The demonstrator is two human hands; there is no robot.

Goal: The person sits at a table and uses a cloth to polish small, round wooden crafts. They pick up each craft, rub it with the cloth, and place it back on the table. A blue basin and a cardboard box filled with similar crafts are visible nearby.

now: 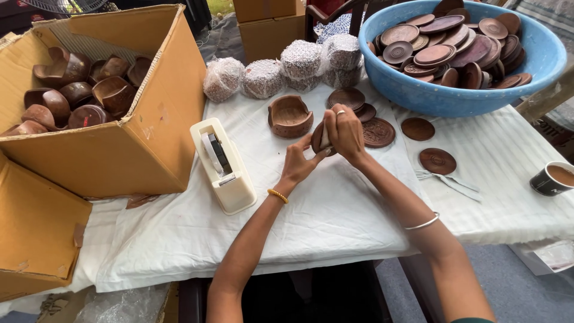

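Wooden disc (317,139) beside carved holder (290,116)

1. Left of the fingers (326,134), the tape dispenser (222,166) and cardboard box (149,119) blocked passage.
2. Beyond them stood a wooden bowl (290,116) and wrapped bundles (281,75).
3. Nearer than the fingers, the cloth-covered bench (335,215) lay open.

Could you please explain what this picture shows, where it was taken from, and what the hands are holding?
The one picture comes from a camera worn on a person's head, looking down at their own bare hands. The left hand and right hand together hold a small stack of brown wooden discs above a table covered in white cloth. On it lie a tape dispenser, a wooden holder, loose discs, wrapped bundles, a blue basin full of discs, and a cup. A cardboard box on the left holds more wooden holders.
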